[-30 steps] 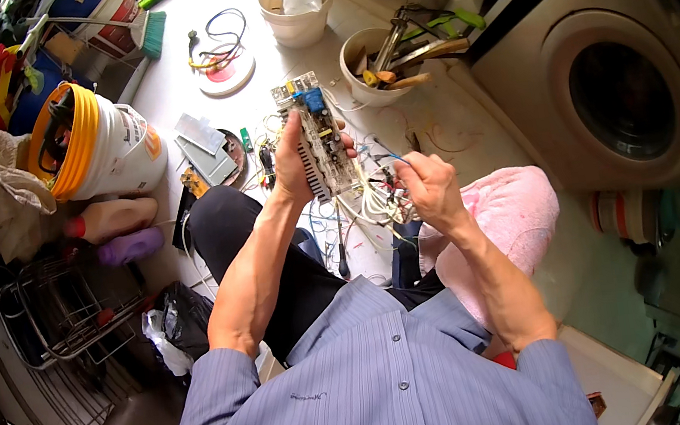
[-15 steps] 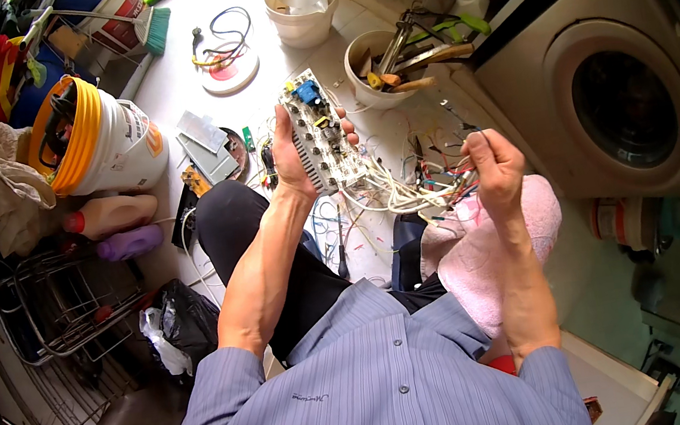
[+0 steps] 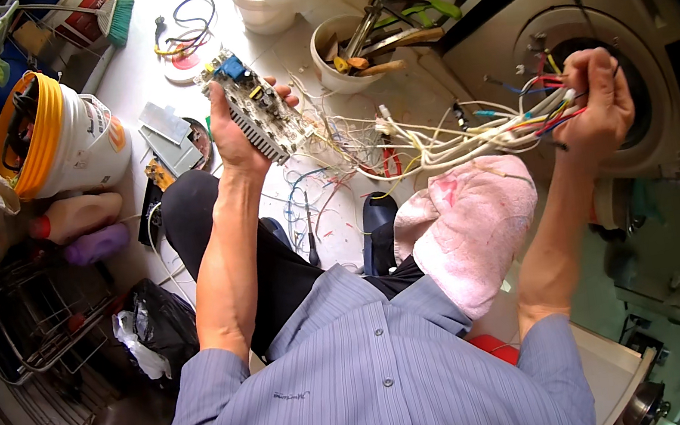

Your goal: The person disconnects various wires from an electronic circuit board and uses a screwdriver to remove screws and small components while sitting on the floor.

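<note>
My left hand (image 3: 237,136) is closed round a circuit board (image 3: 260,106) with a blue component, black parts and a finned grey heat sink. Out to the right, my right hand (image 3: 600,102) grips the far end of a wire bundle (image 3: 469,139), mostly white with red, yellow and blue strands. The bundle stretches from the board across to that hand, with loose ends and connectors sticking out past the fingers. A pink towel (image 3: 477,228) lies over my right knee below the wires. Red-handled pliers (image 3: 389,160) rest on the floor, partly behind the wires.
A tool bucket (image 3: 338,74) stands ahead, a washing machine (image 3: 500,51) to the right. A white bucket with an orange rim (image 3: 91,143) is at left. Wire scraps and a screwdriver (image 3: 313,247) lie between my feet, near a black bag (image 3: 169,323).
My right hand has swung outward and up to the right, drawing the wire bundle out long. The board in my left hand has shifted left in view and tilted.
</note>
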Demonstrator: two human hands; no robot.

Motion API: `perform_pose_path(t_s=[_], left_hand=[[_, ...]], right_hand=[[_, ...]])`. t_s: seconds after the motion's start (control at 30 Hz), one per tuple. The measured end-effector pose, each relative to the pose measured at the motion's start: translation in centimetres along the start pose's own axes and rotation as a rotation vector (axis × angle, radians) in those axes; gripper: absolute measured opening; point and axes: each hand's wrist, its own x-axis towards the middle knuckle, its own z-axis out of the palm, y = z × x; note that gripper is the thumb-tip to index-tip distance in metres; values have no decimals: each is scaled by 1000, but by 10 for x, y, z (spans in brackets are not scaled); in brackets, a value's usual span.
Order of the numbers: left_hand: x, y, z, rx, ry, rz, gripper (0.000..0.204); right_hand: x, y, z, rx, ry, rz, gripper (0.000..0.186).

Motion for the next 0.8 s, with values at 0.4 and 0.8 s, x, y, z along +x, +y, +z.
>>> perform_pose_path(t_s=[0.4, 0.8], left_hand=[[-5, 2, -7, 14, 68, 129, 72], [-4, 4, -2, 7, 75, 169, 69]], right_hand=[[56, 17, 15, -44, 65, -9, 24], [12, 25, 161, -389, -171, -240, 29]])
